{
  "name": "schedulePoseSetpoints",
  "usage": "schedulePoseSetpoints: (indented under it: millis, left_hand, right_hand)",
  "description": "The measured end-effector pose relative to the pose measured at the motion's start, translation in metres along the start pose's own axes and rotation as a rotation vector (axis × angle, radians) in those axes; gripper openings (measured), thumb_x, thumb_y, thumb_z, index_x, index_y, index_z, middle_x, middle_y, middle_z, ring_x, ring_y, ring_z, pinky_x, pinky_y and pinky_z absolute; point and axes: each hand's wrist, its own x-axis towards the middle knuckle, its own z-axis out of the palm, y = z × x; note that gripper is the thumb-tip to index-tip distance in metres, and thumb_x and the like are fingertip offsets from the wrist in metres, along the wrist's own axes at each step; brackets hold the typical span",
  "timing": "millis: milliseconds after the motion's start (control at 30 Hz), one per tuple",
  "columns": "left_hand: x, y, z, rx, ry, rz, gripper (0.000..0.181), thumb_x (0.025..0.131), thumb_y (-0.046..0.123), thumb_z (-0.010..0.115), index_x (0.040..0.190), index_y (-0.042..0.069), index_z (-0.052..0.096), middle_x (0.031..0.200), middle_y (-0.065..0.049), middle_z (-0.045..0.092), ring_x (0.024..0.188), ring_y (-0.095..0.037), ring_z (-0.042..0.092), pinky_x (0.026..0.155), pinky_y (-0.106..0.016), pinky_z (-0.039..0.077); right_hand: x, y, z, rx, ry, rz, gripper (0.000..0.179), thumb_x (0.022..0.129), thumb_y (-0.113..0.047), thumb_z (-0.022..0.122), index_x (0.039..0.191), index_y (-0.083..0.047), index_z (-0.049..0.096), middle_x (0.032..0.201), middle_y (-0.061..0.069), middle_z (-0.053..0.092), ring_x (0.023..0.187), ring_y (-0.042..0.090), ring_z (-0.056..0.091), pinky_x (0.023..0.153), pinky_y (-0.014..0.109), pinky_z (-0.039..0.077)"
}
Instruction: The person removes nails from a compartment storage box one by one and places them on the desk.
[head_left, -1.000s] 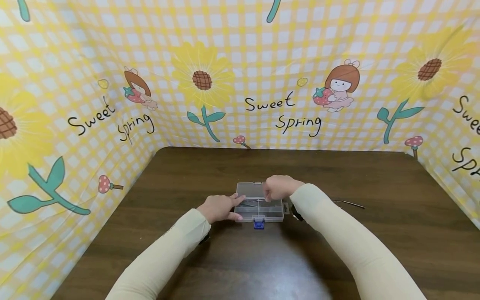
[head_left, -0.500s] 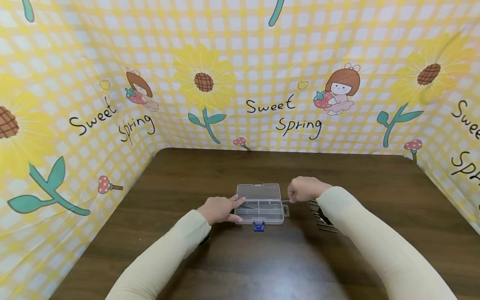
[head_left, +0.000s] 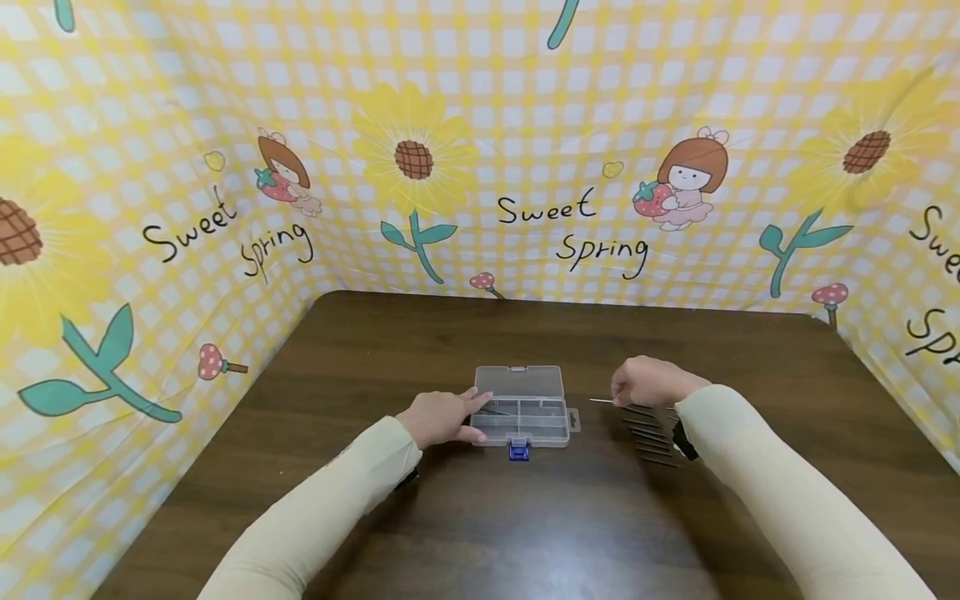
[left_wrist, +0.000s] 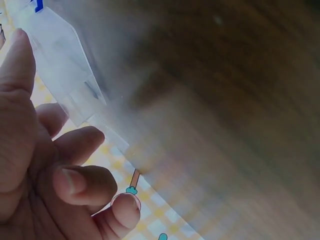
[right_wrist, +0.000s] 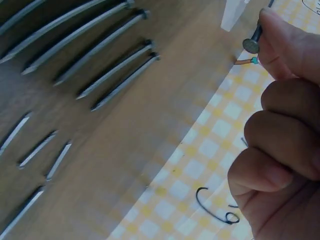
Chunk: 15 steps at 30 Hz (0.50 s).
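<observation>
A clear plastic compartment box (head_left: 543,432) lies with its lid (head_left: 517,382) raised at the back. In its back left compartment a dark nail (head_left: 498,412) shows. My left hand (head_left: 435,417) rests at the box's left side, thumb by the front corner and index finger near the hinge; the other fingers bend loosely in the left wrist view. To the right of the box, above the table, my right hand (head_left: 651,383) pinches a nail (head_left: 602,401) between thumb and forefinger. Its point faces left, and its flat head shows in the right wrist view.
Several nails (head_left: 648,440) lie in a row on the brown table (head_left: 480,533) below my right hand. Shorter pieces (right_wrist: 38,148) lie near them in the right wrist view. A blue latch (head_left: 519,451) sticks out at the box's front. Checked cloth (head_left: 450,100) hangs behind.
My right hand has moved right, from over the box to above the row of nails, with the nail in its fingers. The left hand stays at the box.
</observation>
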Motion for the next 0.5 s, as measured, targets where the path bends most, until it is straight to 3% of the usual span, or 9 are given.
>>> schedulePoseSetpoints:
  millis: [133, 267, 367, 500]
  left_hand:
    - [0.000, 0.001, -0.001, 0.021, 0.004, -0.009, 0.077, 0.085, 0.055, 0.059, 0.150, 0.022, 0.035, 0.149, -0.003, 0.040, 0.051, -0.014, 0.042, 0.044, -0.029, 0.024]
    - [-0.001, 0.003, -0.003, 0.047, 0.004, -0.008, 0.076, 0.086, 0.055, 0.058, 0.149, 0.020, 0.037, 0.149, -0.004, 0.040, 0.056, -0.015, 0.047, 0.044, -0.029, 0.026]
    - [-0.001, 0.004, -0.004, 0.057, -0.005, -0.012, 0.076, 0.086, 0.056, 0.057, 0.150, 0.021, 0.037, 0.150, -0.004, 0.039, 0.056, -0.014, 0.047, 0.044, -0.029, 0.027]
    - [-0.001, 0.004, -0.004, 0.072, -0.017, -0.022, 0.075, 0.086, 0.057, 0.055, 0.150, 0.023, 0.035, 0.151, -0.001, 0.037, 0.049, -0.012, 0.036, 0.044, -0.029, 0.024]
  right_hand:
    - [-0.009, 0.008, 0.003, 0.015, 0.019, -0.013, 0.012, 0.090, -0.006, 0.063, 0.079, -0.007, 0.068, 0.075, -0.005, 0.061, 0.062, 0.009, 0.046, 0.060, 0.030, 0.041]
    - [-0.021, 0.020, 0.005, 0.029, 0.031, -0.015, 0.013, 0.090, -0.006, 0.063, 0.078, -0.007, 0.067, 0.073, -0.006, 0.059, 0.060, 0.009, 0.045, 0.059, 0.030, 0.040]
    - [-0.032, 0.030, 0.006, 0.030, 0.042, 0.012, 0.014, 0.090, -0.007, 0.063, 0.076, -0.008, 0.066, 0.071, -0.007, 0.057, 0.060, 0.009, 0.044, 0.058, 0.030, 0.039]
    - [-0.048, 0.042, 0.007, 0.015, 0.059, 0.064, 0.014, 0.089, -0.008, 0.064, 0.075, -0.009, 0.064, 0.069, -0.006, 0.054, 0.060, 0.010, 0.043, 0.057, 0.030, 0.038]
